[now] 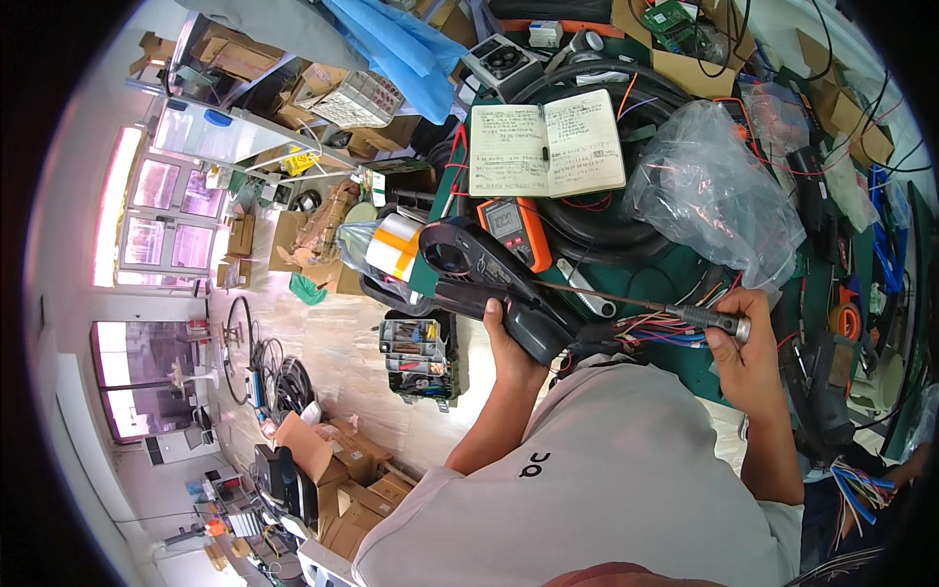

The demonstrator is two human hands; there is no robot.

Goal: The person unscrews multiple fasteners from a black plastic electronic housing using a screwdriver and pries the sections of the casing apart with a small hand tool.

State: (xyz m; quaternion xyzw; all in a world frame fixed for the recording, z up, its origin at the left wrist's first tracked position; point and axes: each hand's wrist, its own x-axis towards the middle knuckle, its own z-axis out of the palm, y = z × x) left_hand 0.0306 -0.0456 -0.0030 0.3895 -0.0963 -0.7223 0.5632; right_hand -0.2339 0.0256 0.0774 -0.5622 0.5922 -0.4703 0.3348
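Note:
My left hand (515, 344) is closed around the grip of a black charging gun (518, 318), a plastic body with a hollow round head. Its casing looks to be in two long parts, one above the other. In my right hand (748, 357) is a screwdriver (696, 316) with a grey handle, its long thin shaft pointing left at the charging gun. Whether the tip touches the casing I cannot tell. Multicoloured wires (660, 333) lie behind the screwdriver, near the gun's lower end. Just beyond it are an orange multimeter (515, 232) and a silver hand tool (584, 288).
An open notebook (546, 147) with a pen lies on the green table (675, 277) over coiled black cable (597, 231). Crumpled clear plastic (719, 191) sits to its right. On the floor at left stand a toolbox (416, 352) and cardboard boxes (347, 470).

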